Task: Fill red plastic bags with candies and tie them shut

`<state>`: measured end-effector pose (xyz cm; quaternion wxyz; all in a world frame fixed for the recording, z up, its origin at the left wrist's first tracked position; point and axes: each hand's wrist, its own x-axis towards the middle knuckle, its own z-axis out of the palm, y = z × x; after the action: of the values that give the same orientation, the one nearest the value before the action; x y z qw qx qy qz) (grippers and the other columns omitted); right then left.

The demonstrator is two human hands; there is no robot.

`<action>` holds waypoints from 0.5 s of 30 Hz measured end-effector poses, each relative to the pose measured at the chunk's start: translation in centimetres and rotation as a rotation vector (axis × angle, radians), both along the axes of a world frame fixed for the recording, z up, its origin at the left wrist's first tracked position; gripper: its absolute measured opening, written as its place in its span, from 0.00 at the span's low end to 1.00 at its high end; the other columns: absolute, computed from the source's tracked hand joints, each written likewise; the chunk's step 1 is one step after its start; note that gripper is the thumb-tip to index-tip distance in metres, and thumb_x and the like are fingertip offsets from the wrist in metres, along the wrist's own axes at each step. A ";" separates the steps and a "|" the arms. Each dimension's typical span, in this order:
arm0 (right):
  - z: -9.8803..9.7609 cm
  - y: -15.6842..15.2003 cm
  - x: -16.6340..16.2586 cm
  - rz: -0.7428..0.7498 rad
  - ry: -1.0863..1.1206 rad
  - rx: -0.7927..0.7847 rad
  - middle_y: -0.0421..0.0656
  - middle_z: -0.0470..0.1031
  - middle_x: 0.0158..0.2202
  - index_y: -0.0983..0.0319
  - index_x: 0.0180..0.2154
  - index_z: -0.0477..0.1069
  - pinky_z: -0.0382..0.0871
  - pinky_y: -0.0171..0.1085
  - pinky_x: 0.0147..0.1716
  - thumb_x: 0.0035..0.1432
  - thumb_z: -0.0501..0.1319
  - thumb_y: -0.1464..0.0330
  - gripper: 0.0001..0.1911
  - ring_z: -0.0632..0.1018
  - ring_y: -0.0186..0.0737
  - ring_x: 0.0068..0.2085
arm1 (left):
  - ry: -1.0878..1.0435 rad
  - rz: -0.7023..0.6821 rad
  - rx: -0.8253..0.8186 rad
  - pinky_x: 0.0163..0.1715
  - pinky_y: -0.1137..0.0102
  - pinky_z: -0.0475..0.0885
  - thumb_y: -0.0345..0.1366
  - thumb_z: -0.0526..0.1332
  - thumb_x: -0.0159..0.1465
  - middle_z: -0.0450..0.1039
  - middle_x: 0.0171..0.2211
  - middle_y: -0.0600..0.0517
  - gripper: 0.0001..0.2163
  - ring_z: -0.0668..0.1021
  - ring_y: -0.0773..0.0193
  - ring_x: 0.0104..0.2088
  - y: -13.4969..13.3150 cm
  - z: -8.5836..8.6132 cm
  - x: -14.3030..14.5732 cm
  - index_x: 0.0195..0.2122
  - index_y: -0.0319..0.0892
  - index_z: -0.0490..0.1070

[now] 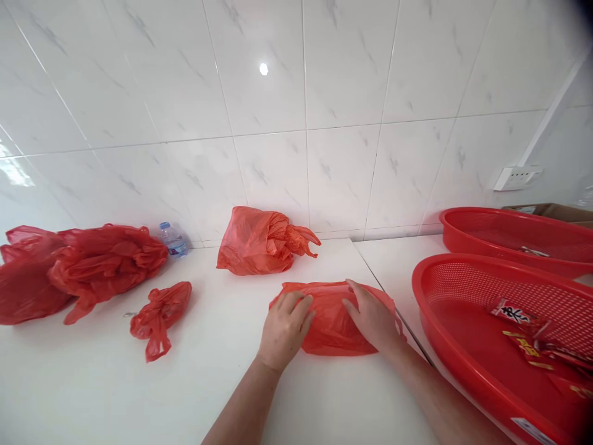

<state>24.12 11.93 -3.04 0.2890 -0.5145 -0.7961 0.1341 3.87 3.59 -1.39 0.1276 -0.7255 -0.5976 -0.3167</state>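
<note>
A red plastic bag (340, 330) lies flattened on the white table in front of me, its upper edge showing a paler strip. My left hand (286, 324) rests over the bag's left side, fingers loosely bent and the thumb apart from them. At the bag's right side is my right hand (374, 316), its fingers extended and thumb spread away, touching the plastic. Neither hand visibly pinches the bag. Whatever the bag contains, if anything, is hidden.
Behind stands a filled red bag (254, 241). A small knotted red bag (162, 315), larger bunched red bags (106, 259) and a water bottle (173, 240) are to the left. On the right, a red basket (445, 321) holds several snack packets (528, 346); another red basket (486, 228) sits behind.
</note>
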 end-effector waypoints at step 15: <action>0.6 -1.0 -0.8 0.131 -0.064 0.344 0.45 0.71 0.52 0.60 0.52 0.68 0.65 0.45 0.53 0.62 0.49 0.70 0.19 0.70 0.43 0.53 | -1.213 0.103 -0.245 0.22 0.76 0.60 0.52 0.57 0.57 0.57 0.21 0.58 0.18 0.62 0.71 0.22 1.1 -2.0 -2.1 0.26 0.41 0.63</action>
<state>23.27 10.97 -2.42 0.3378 -0.4087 -0.8479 -0.0021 1.79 4.65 -3.37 -0.3036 -0.3960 -0.6299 -0.5951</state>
